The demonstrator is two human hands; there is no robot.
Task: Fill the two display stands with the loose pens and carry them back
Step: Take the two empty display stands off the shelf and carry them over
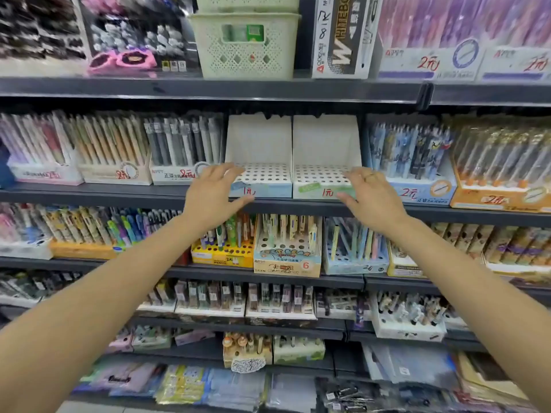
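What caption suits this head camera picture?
Two open hands, left hand and right hand, reach toward two empty white perforated cardboard display stands on a grey shelf.

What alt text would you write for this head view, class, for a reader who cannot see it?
Two open hands, left hand and right hand, reach toward two empty display stands, the left stand and the right stand, side by side on a shop shelf among full pen displays.

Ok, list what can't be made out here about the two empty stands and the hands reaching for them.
Head view only:
- Left stand: its front left corner is covered by the left hand; contact cannot be told.
- Right stand: its front right corner is covered by the right hand; contact also unclear.
- Small print on both stands' front labels: blurred.
- Loose pens: none identifiable.
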